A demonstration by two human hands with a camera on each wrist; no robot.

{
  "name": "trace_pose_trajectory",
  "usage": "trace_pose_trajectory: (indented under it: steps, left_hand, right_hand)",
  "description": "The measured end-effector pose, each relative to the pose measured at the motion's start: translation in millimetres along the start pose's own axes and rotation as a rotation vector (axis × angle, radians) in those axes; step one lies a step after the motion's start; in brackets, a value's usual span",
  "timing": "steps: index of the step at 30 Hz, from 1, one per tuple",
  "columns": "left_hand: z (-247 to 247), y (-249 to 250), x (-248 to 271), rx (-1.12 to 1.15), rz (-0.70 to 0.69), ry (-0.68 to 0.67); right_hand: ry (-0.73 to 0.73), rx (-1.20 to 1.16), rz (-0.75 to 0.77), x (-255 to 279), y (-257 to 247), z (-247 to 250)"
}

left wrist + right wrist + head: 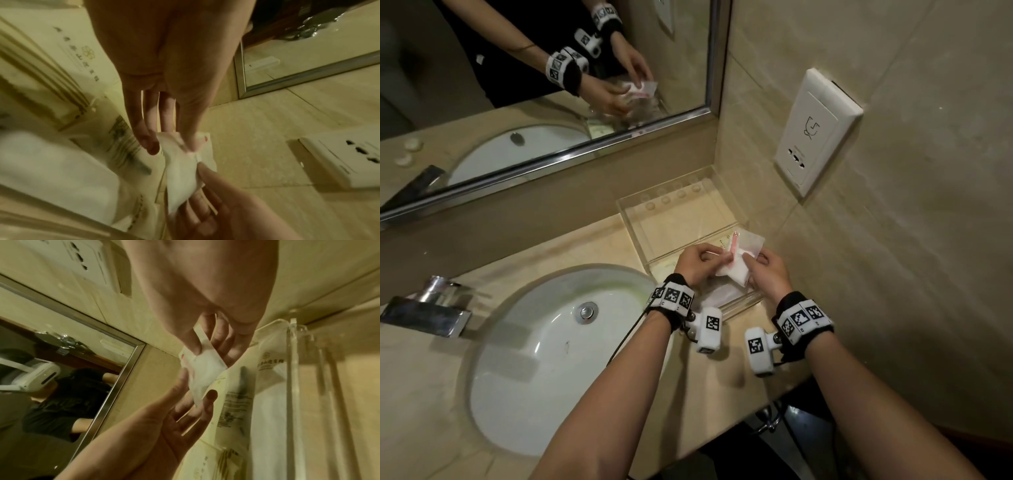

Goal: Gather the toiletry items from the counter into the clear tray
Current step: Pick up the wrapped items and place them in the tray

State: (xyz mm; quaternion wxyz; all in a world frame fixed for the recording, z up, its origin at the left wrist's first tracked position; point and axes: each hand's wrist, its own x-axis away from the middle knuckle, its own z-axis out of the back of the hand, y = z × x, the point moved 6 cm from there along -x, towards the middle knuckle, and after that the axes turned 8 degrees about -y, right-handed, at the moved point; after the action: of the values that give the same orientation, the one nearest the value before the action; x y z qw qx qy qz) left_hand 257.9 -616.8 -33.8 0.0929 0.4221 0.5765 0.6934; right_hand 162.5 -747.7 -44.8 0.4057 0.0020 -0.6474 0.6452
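Here, white sachet [736,263] pinched between both hands, left hand [697,262], right hand [770,270], above clear tray [640,219]

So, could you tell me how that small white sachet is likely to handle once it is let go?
The white sachet bends between left hand and right hand, so probably floppy. Thin, likely very light.

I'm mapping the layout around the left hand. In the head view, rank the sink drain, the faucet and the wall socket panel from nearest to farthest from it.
From the left hand, which pinches the white packet:
1. Sink drain, below and left, in the basin.
2. Wall socket panel, up and right, on the side wall.
3. Faucet, far left on the counter.
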Motion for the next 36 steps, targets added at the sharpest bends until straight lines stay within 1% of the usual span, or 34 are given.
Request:
trace_pose_trajectory:
  steps: [2, 3, 5, 7, 8, 10, 11, 14, 16, 18, 19, 21, 22, 23, 25, 27, 28, 30, 32, 34, 36]
  left_hand:
    - [3.3, 1.1, 5.2, 0.061, -0.017, 0.005]
    - [7.1, 2.7, 6.2, 0.017, -0.053, 0.031]
    - [17.4, 5.9, 6.4, -0.162, -0.171, 0.127]
    - [22.2, 12.0, 11.3, -0.286, -0.27, 0.211]
    - [21.9, 14.8, 13.5, -0.334, -0.321, 0.218]
    - [17.2, 18.9, 16.6, -0.439, -0.399, 0.182]
    - [15.4, 18.9, 17.2, -0.493, -0.417, 0.162]
    - [12.0, 18.2, 16.2, -0.588, -0.443, 0.112]
    - [11.0, 20.6, 16.3, -0.599, -0.454, 0.098]
    - [15.8, 20.2, 14.6, -0.55, -0.433, 0.149]
    - [21.7, 18.5, 12.9, -0.509, -0.408, 0.209]
    - [35.7, 13.1, 9.4, -0.463, -0.334, 0.343]
    - [41.5, 9.0, 7.1, -0.463, -0.287, 0.379]
    - [45.8, 4.6, 4.3, -0.472, -0.24, 0.384]
    - [49.3, -4.0, -0.6, -0.487, -0.16, 0.338]
    - [48.5, -11.4, -3.9, -0.468, -0.111, 0.276]
    - [46.2, -13.6, -4.7, -0.419, -0.101, 0.238]
    - [38.3, -17.0, -5.3, -0.234, -0.081, 0.142]
    - [30.4, -18.5, -5.4, -0.088, -0.047, 0.083]
    - [28.5, -21.9, -8.2, -0.075, -0.03, 0.109]
    - [31.3, -24.8, -12.8, -0.183, -0.015, 0.187]
  right_hand:
    - [0.015, 0.007, -0.005, -5.7, 0.9, -3.2]
    - [0.028, 0.012, -0.006, -8.4, 1.5, -3.8]
    - [0.044, 0.005, -0.002, -9.9, -1.0, -4.3]
    - [-0.012, -0.043, 0.005, -8.3, -6.4, -8.3]
    - [-0.082, -0.093, -0.004, -5.7, -10.1, -13.4]
    - [-0.209, -0.185, -0.043, -1.0, -15.9, -23.9]
    - [-0.224, -0.218, -0.064, -0.2, -17.3, -25.9]
    - [-0.161, -0.296, -0.094, -6.7, -17.1, -23.6]
    - [-0.118, -0.275, -0.089, -13.0, -16.1, -19.9]
    - [-0.06, -0.211, -0.08, -20.0, -13.1, -13.1]
    - [-0.029, -0.17, -0.071, -24.2, -10.7, -9.1]
    - [0.022, -0.063, -0.033, -28.4, -9.7, -1.1]
    - [0.043, -0.007, -0.005, -28.2, -11.6, 1.8]
    - [0.067, 0.041, 0.029, -30.2, -12.5, 4.8]
    - [0.1, 0.123, 0.089, -28.6, -18.8, 8.3]
    - [0.096, 0.15, 0.121, -27.8, -21.9, 8.1]
    - [0.082, 0.155, 0.118, -27.7, -21.2, 7.1]
    - [0.038, 0.148, 0.076, -28.1, -16.3, 3.8]
    - [-0.016, 0.102, 0.035, -26.4, -13.6, -0.4]
    - [-0.041, 0.067, -0.009, -25.4, -8.5, -1.6]
    - [-0.017, 0.125, -0.025, -26.1, -4.5, 0.9]
